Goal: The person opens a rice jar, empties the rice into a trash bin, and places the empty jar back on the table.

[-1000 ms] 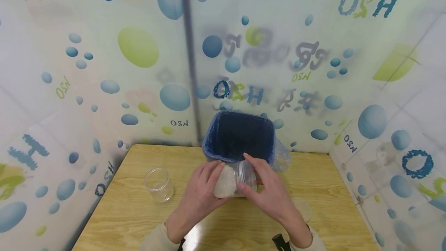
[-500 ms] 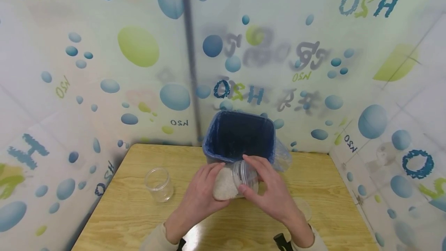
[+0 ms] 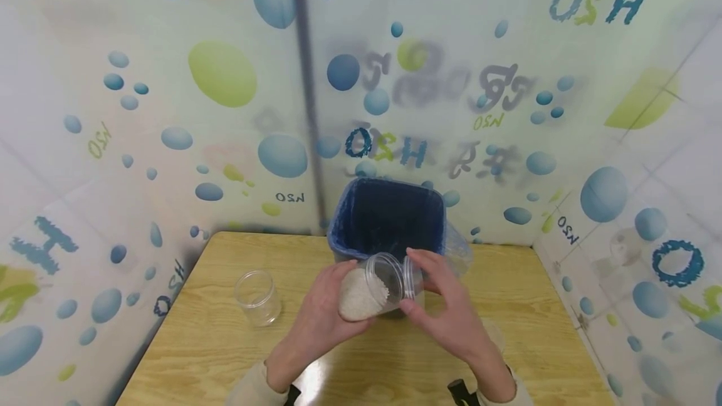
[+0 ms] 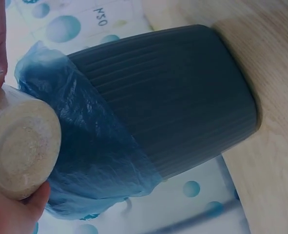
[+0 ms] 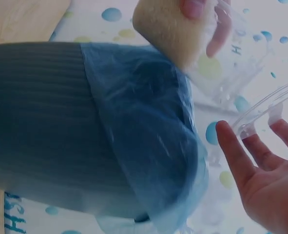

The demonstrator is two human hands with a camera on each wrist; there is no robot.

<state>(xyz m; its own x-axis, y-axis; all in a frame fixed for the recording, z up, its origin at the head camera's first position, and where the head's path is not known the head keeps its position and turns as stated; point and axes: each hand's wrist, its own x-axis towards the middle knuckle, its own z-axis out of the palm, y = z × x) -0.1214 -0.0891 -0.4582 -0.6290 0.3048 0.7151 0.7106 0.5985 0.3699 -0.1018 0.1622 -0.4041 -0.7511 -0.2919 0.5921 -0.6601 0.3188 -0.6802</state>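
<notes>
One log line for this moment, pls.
left hand: holds tilted jar of pale grains | right hand: holds clear ringed piece, lid or jar unclear | jar/piece: apart | lined bin: beyond hands

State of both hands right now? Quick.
Left hand: closed, holding a tipped jar of white grains.
Right hand: closed, holding a clear ringed piece, lid or second jar unclear.

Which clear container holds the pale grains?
The tilted jar in the left hand; the clear piece in the right hand and the upright jar on the table show none.
</notes>
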